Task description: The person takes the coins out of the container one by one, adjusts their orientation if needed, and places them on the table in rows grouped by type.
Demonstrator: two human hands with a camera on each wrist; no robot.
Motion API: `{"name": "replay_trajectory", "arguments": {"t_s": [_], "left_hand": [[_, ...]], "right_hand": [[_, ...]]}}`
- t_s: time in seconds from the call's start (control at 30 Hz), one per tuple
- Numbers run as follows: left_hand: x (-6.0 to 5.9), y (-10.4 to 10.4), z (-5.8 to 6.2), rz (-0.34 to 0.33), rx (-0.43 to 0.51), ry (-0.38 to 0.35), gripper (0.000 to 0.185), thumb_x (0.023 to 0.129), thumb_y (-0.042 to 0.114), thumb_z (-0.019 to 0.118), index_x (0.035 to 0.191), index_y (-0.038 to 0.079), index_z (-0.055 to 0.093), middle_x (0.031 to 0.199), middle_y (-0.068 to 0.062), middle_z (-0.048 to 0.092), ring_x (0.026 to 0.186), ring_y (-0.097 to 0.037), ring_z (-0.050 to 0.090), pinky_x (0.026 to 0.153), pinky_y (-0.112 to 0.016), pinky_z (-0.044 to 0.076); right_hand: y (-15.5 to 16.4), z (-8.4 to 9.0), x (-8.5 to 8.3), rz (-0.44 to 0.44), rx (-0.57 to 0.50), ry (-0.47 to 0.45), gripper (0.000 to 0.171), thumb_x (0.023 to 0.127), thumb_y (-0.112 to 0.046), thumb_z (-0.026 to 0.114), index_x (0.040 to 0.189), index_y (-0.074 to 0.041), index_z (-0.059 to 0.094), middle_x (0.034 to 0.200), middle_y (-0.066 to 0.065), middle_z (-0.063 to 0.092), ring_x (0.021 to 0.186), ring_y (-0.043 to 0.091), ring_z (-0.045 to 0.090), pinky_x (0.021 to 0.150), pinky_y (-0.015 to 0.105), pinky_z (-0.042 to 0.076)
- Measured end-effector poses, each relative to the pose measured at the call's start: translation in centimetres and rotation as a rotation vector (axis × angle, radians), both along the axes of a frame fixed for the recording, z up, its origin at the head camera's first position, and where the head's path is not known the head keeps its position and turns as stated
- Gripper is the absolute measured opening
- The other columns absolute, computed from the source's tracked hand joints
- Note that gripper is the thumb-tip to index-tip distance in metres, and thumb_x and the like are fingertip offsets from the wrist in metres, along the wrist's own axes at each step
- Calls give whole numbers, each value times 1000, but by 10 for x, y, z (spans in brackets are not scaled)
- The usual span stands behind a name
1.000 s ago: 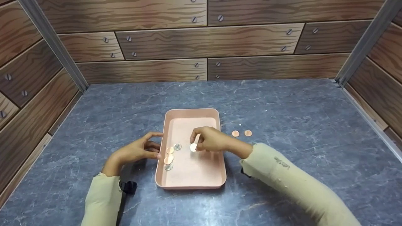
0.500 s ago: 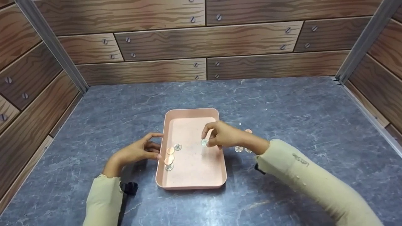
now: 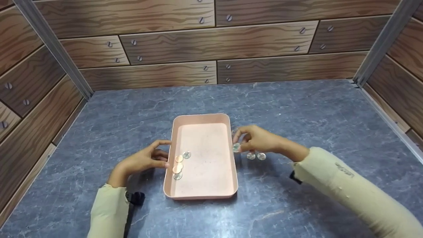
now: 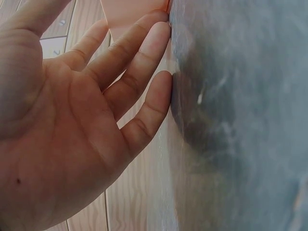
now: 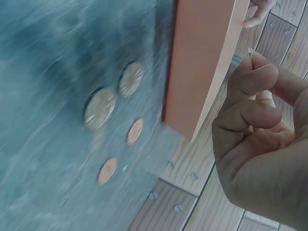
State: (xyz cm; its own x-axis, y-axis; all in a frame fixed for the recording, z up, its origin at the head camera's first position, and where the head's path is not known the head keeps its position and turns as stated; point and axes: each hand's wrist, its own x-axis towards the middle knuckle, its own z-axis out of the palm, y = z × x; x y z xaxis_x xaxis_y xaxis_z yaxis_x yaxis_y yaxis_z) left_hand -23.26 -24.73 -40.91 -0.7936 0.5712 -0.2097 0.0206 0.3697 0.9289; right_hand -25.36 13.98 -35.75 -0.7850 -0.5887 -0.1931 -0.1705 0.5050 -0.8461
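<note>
My right hand (image 3: 259, 138) pinches a silver coin (image 3: 236, 147) between thumb and fingers, at the right rim of a pink tray (image 3: 206, 138). In the right wrist view this coin (image 5: 250, 51) shows edge-on at the fingertips. My left hand (image 3: 142, 160) touches the tray's left side, its fingers spread and gently bent. In the left wrist view that hand's (image 4: 82, 115) palm shows nothing in it, and the lower fingertips rest on the tabletop. Several coins lie along the left inside of the tray, among them a copper coin (image 3: 177, 169) and a silver coin (image 3: 187, 154).
On the table right of the tray lie two silver coins (image 5: 100, 108) and two copper coins (image 5: 135, 131). The right hand mostly covers the copper ones in the head view. Wood-patterned walls (image 3: 172, 44) enclose the blue marbled table (image 3: 148, 109) at the back and sides.
My right hand has moved right, from above the tray's floor to its right rim, with the silver coin still pinched. The left hand and tray have stayed in place.
</note>
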Motion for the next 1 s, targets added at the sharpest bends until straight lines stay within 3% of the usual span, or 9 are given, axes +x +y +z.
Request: {"name": "replay_trajectory", "arguments": {"t_s": [0.23, 0.43, 0.67, 1.0], "left_hand": [[0, 0, 0, 0, -9, 9, 79, 87, 18, 72, 148, 5, 24, 130, -32, 54, 118, -35, 57, 96, -30, 49], [-1, -1, -1, 0, -6, 5, 79, 87, 19, 72, 148, 6, 24, 131, -32, 53, 119, -36, 57, 96, -31, 50], [-1, 0, -1, 2, 0, -2, 79, 87, 18, 72, 148, 5, 23, 130, -32, 54, 117, -34, 58, 95, -29, 50], [-1, 0, 0, -4, 14, -11, 78, 88, 17, 71, 148, 5, 23, 131, -32, 53, 117, -32, 58, 93, -27, 50]], "right_hand": [[30, -6, -1, -51, 22, -4, 25, 83, 3, 66, 106, 7, 59, 81, 13, 67, 60, 9, 55, 55, 22, 47], [52, -13, 1, -74, 26, -8, 31, 81, 2, 67, 109, 10, 57, 70, 1, 60, 55, 6, 50, 53, 21, 43], [76, -23, 4, -132, 61, -50, 32, 80, 1, 68, 110, 8, 57, 71, 2, 64, 54, 6, 51, 50, 19, 43], [93, -35, 8, -155, 85, -70, 31, 80, 1, 67, 108, 8, 57, 65, 0, 60, 52, 6, 51, 49, 20, 44]]}}
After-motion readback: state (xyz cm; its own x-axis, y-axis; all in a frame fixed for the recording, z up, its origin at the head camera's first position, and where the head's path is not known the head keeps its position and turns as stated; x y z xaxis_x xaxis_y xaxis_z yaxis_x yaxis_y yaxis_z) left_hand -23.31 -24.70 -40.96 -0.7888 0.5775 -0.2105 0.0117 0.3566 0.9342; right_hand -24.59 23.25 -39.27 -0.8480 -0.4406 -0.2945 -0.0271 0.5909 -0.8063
